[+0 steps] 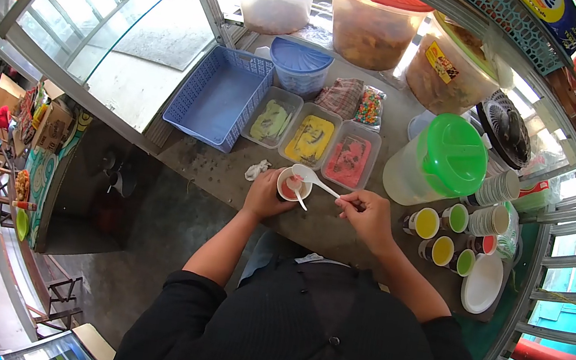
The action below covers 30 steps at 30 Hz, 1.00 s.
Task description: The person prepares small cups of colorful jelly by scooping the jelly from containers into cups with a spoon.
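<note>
My left hand [265,195] is wrapped round a small white cup [283,179] with pinkish-red content inside. A thin white spoon [300,200] leans out over the cup's rim. In my right hand [367,218], the fingers pinch the handle of a larger white serving spoon [306,174], whose bowl is over the cup. Just beyond the cups of my hands stand three clear tubs: one with green content [270,121], one with yellow [310,139] and one with pink-red [348,158]. A crumpled white tissue [257,169] lies beside my left hand.
A blue basket [177,113] and a blue-lidded container [296,77] stand at the back left. Right of me are a green-lidded jug [417,166], several filled cups [426,221], stacked cups [489,220] and a white oval lid or plate [482,284]. Large tubs [377,33] line the back.
</note>
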Each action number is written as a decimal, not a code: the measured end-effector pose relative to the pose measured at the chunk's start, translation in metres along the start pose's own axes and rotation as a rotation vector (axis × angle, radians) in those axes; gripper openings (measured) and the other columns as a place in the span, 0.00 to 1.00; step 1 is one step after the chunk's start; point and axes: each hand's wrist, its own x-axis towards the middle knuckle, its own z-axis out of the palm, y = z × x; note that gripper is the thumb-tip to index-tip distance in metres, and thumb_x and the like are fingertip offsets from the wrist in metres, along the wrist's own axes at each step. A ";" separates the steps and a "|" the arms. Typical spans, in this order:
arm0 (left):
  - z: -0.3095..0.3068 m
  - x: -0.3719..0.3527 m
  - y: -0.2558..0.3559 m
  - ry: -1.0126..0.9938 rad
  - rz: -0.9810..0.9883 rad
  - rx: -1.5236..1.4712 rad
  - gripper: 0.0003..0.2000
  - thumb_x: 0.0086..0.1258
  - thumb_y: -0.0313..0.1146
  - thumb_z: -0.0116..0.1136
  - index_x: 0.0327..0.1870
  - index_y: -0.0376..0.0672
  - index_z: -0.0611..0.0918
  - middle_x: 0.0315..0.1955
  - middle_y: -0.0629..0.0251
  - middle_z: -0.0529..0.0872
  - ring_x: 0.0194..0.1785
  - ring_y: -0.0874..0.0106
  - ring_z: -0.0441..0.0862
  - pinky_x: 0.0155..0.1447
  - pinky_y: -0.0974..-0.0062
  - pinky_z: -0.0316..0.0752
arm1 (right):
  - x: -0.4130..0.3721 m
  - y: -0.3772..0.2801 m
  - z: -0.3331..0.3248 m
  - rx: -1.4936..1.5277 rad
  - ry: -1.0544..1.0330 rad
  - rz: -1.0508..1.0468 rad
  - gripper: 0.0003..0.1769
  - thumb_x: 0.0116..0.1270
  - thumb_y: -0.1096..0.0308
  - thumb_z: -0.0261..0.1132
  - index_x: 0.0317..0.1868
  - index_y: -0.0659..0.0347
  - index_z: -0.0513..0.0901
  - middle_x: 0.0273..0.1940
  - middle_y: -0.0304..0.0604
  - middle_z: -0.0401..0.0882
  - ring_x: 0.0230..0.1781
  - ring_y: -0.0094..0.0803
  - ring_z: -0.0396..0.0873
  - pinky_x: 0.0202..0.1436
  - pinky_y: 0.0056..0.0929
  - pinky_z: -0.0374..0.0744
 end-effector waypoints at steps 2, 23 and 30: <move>0.000 0.001 0.001 0.007 0.002 -0.004 0.38 0.47 0.47 0.82 0.59 0.40 0.79 0.50 0.54 0.86 0.54 0.51 0.83 0.59 0.55 0.77 | 0.000 0.000 -0.001 -0.132 0.013 -0.121 0.05 0.66 0.72 0.74 0.38 0.66 0.89 0.29 0.43 0.87 0.26 0.27 0.86 0.31 0.25 0.79; 0.000 0.002 0.005 -0.003 0.014 -0.016 0.35 0.47 0.45 0.81 0.57 0.41 0.81 0.49 0.55 0.87 0.53 0.52 0.83 0.59 0.57 0.77 | 0.007 0.081 -0.060 0.197 -0.105 0.247 0.24 0.73 0.61 0.71 0.63 0.61 0.78 0.47 0.46 0.86 0.34 0.25 0.86 0.41 0.24 0.83; 0.001 0.001 0.004 -0.008 0.004 -0.008 0.36 0.47 0.46 0.82 0.57 0.40 0.81 0.51 0.54 0.87 0.55 0.52 0.83 0.60 0.57 0.76 | -0.023 -0.048 -0.167 -0.346 -0.677 0.115 0.31 0.72 0.60 0.71 0.71 0.58 0.74 0.63 0.52 0.80 0.49 0.33 0.86 0.55 0.30 0.84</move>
